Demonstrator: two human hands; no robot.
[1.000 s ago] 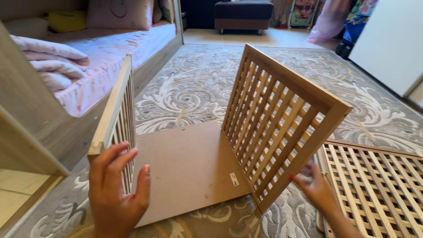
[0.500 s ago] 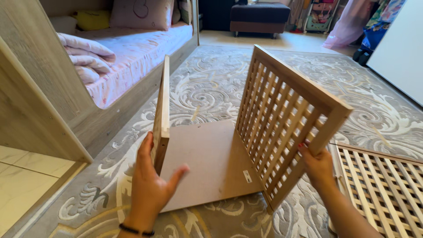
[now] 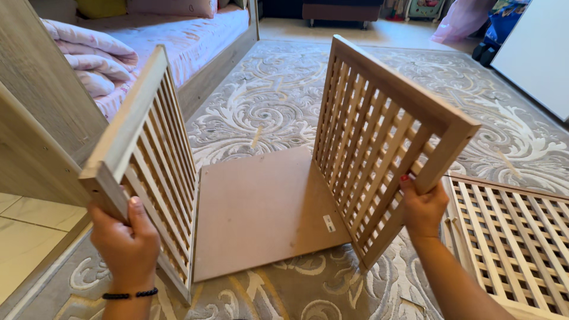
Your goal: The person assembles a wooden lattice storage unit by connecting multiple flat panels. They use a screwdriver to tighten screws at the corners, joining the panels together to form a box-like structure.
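Note:
My left hand [image 3: 125, 243] grips the near edge of a pale wooden lattice panel [image 3: 151, 154] that stands upright on the left side of a brown flat board [image 3: 261, 207]. My right hand [image 3: 422, 208] holds the near post of a second upright lattice panel [image 3: 379, 136] on the board's right side. The board lies flat on the patterned carpet between the two panels. Both panels stand on their lower edges along the board's sides and lean outward a little at the top.
A third lattice panel [image 3: 515, 231] lies flat on the grey patterned carpet [image 3: 267, 101] at the right. A bed with a pink cover [image 3: 184, 35] and folded blankets [image 3: 89, 56] stands at the left. A wooden side board [image 3: 35, 118] rises near left. A white panel [image 3: 533, 53] stands far right.
My left hand has closed on the left panel's near edge and the panel now shows more of its slats. The view has shifted closer; my right hand stays on the right panel.

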